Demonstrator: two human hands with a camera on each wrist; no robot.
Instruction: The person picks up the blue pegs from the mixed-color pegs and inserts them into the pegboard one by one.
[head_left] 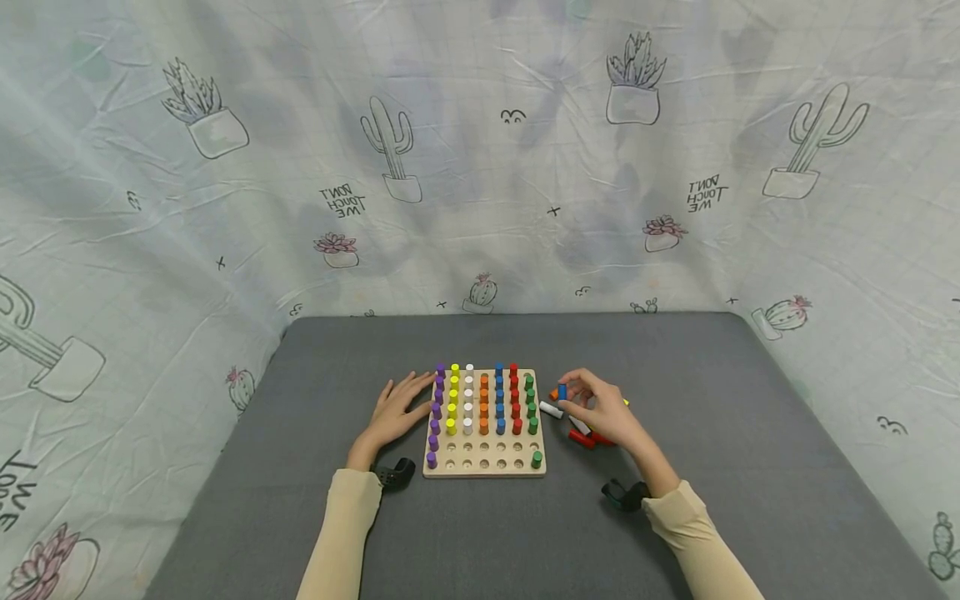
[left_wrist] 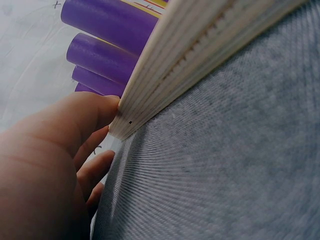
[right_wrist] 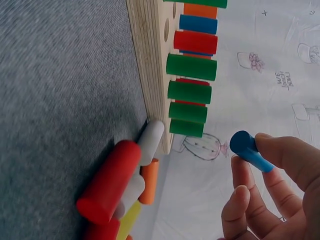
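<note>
My right hand pinches a blue peg between thumb and fingers, raised just right of the wooden pegboard. In the right wrist view the blue peg is held clear of the loose pegs. My left hand rests at the board's left side, its fingers fairly straight and the thumb touching the edge, as the left wrist view shows. Columns of purple, yellow, white, orange, blue, red and green pegs stand upright in the board. Along its near side are bare holes, with a purple peg and a green peg at the two ends.
Loose pegs lie on the grey table right of the board, among them a red peg, a white peg, an orange peg and a yellow peg. A patterned cloth hangs behind the table.
</note>
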